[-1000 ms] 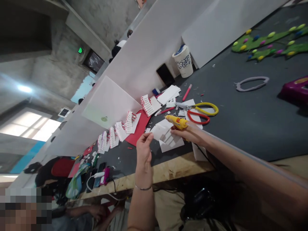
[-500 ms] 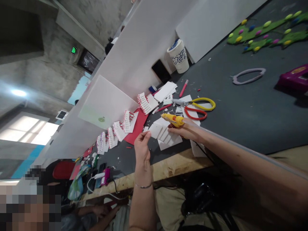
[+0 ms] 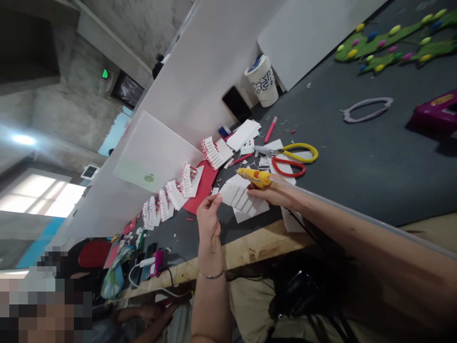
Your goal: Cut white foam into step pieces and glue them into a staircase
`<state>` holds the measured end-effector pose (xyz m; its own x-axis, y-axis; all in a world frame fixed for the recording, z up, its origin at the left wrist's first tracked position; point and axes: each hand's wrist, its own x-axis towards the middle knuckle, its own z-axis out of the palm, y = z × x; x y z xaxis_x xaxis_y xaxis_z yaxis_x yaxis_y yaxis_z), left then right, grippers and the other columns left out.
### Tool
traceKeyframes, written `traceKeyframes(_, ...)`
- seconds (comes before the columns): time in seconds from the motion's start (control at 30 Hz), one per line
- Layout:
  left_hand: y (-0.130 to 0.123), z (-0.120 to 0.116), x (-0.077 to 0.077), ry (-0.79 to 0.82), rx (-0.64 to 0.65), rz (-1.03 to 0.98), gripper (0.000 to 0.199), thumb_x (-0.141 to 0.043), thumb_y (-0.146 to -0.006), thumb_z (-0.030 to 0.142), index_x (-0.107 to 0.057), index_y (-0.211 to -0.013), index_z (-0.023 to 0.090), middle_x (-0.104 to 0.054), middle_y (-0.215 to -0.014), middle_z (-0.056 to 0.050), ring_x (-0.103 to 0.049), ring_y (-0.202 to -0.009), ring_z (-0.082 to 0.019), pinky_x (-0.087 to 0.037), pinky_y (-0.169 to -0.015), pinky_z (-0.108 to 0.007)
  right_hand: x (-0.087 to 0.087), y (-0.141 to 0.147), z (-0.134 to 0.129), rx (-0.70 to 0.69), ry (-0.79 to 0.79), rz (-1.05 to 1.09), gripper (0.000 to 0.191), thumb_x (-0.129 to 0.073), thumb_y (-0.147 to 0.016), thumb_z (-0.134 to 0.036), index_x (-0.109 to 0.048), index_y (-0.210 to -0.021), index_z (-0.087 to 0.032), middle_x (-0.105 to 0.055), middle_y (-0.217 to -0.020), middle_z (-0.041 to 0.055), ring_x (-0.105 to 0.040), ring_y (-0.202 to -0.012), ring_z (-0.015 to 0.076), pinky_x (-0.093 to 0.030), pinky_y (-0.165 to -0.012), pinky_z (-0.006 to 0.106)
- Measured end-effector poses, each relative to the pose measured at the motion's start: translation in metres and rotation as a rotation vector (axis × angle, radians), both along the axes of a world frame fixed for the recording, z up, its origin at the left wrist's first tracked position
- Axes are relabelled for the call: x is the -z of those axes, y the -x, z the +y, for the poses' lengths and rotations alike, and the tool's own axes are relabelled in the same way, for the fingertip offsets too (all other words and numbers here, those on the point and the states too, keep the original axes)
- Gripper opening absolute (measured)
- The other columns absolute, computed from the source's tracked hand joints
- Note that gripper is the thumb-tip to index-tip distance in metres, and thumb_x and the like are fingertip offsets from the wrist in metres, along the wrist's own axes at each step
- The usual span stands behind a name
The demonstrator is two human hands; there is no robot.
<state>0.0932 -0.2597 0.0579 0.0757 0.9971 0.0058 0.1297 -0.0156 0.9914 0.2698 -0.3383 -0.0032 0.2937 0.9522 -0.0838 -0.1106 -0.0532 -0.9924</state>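
Observation:
My left hand (image 3: 210,216) pinches the left edge of a folded white paper piece (image 3: 240,200) with several raised ridges across it. In my right hand (image 3: 266,193) is a yellow hot glue gun (image 3: 254,176), its nozzle pointing left just above the paper. A long clear glue stick (image 3: 323,200) runs back from the gun along my forearm. Fingers of the right hand also touch the paper's right side. Under the piece lie flat white sheets (image 3: 243,217). Scissors (image 3: 287,160) with one yellow and one red handle rest just beyond the gun.
Several white fringed pieces with red tips (image 3: 176,194) stand along the partition, some near a red sheet (image 3: 203,200). Behind are a cup (image 3: 263,85), a phone (image 3: 237,105) and a pink marker (image 3: 271,129). A co-worker's arms (image 3: 143,314) show at lower left.
The view has shifted slightly, so everything sits a little further left and up. Both hands keep their hold on the paper and glue gun, almost unmoved.

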Motion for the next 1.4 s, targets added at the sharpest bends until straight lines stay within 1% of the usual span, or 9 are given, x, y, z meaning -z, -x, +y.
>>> traceKeyframes(0.23,0.0,0.003,0.003,0.015,0.013,-0.01,0.027,-0.088,-0.046,0.027,-0.069,-0.063,0.016,-0.063,-0.059,0.003,-0.058,-0.064,-0.01,-0.044,-0.068,-0.023,0.002,-0.001,0.0,0.018,-0.037,-0.017,0.014,-0.072,-0.07,-0.035,-0.065,-0.073,-0.023,-0.064,-0.065,-0.0001,-0.054,-0.05,0.0143,-0.038,-0.039,0.026)
traceKeyframes(0.43,0.001,0.007,0.007,0.019,0.059,-0.016,0.03,-0.09,-0.048,0.03,-0.069,-0.065,0.016,-0.061,-0.058,0.004,-0.047,-0.054,-0.005,-0.037,-0.058,-0.02,-0.005,-0.001,-0.003,0.021,0.012,0.044,0.014,-0.073,-0.07,-0.033,-0.065,-0.072,-0.022,-0.063,-0.065,0.0006,-0.054,-0.051,0.0149,-0.039,-0.04,0.027)
traceKeyframes(0.67,0.003,0.008,0.012,0.021,0.059,-0.013,0.033,-0.09,-0.047,0.032,-0.069,-0.067,0.015,-0.062,-0.06,0.004,-0.045,-0.052,-0.004,-0.031,-0.053,-0.019,-0.002,-0.001,-0.001,0.031,-0.03,-0.01,0.013,-0.073,-0.07,-0.032,-0.066,-0.07,-0.021,-0.066,-0.07,0.0022,-0.061,-0.06,0.0184,-0.042,-0.043,0.028)
traceKeyframes(0.83,0.001,0.007,0.012,0.048,0.059,-0.028,0.037,-0.091,-0.045,0.033,-0.068,-0.067,0.015,-0.063,-0.062,0.003,-0.046,-0.053,-0.004,-0.033,-0.053,-0.018,0.004,-0.001,0.0,0.013,-0.019,-0.017,0.015,-0.073,-0.071,-0.034,-0.065,-0.071,-0.022,-0.069,-0.076,0.0023,-0.063,-0.063,0.0188,-0.045,-0.045,0.028)
traceKeyframes(1.0,0.002,0.005,0.011,0.1,0.098,-0.076,0.038,-0.092,-0.05,0.036,-0.068,-0.072,0.016,-0.065,-0.071,0.002,-0.051,-0.058,-0.005,-0.036,-0.052,-0.017,-0.002,0.0,-0.003,0.0,0.035,0.022,0.015,-0.072,-0.072,-0.034,-0.065,-0.074,-0.021,-0.069,-0.081,0.0037,-0.062,-0.062,0.0181,-0.046,-0.045,0.028)
traceKeyframes(1.1,0.004,0.0,0.011,0.109,0.113,-0.128,0.037,-0.089,-0.058,0.041,-0.07,-0.082,0.019,-0.067,-0.082,0.0,-0.057,-0.067,-0.007,-0.04,-0.055,-0.018,-0.006,-0.001,-0.004,0.019,0.025,0.032,0.013,-0.071,-0.072,-0.032,-0.065,-0.075,-0.021,-0.067,-0.077,0.0025,-0.06,-0.059,0.0166,-0.047,-0.044,0.028)
traceKeyframes(1.2,0.004,-0.006,0.013,0.144,0.161,-0.143,0.043,-0.085,-0.063,0.047,-0.072,-0.094,0.02,-0.07,-0.092,-0.003,-0.063,-0.077,-0.01,-0.047,-0.065,-0.02,-0.005,0.0,-0.004,0.028,0.016,0.031,0.012,-0.071,-0.072,-0.032,-0.066,-0.075,-0.021,-0.064,-0.071,0.0008,-0.056,-0.054,0.0142,-0.045,-0.042,0.027)
traceKeyframes(1.3,0.001,-0.01,0.017,0.196,0.218,-0.137,0.051,-0.086,-0.06,0.051,-0.072,-0.097,0.019,-0.073,-0.096,-0.006,-0.067,-0.083,-0.015,-0.052,-0.072,-0.026,0.0,0.003,-0.004,0.034,0.023,0.05,0.016,-0.073,-0.071,-0.035,-0.066,-0.074,-0.021,-0.063,-0.068,-0.0001,-0.053,-0.049,0.0125,-0.043,-0.04,0.027)
traceKeyframes(1.4,-0.003,-0.01,0.02,0.2,0.213,-0.124,0.053,-0.089,-0.055,0.049,-0.072,-0.095,0.018,-0.075,-0.092,-0.007,-0.068,-0.078,-0.016,-0.052,-0.069,-0.026,0.006,0.005,-0.003,0.028,-0.003,0.076,0.017,-0.074,-0.071,-0.035,-0.066,-0.075,-0.021,-0.061,-0.064,-0.0006,-0.052,-0.047,0.0126,-0.041,-0.039,0.027)
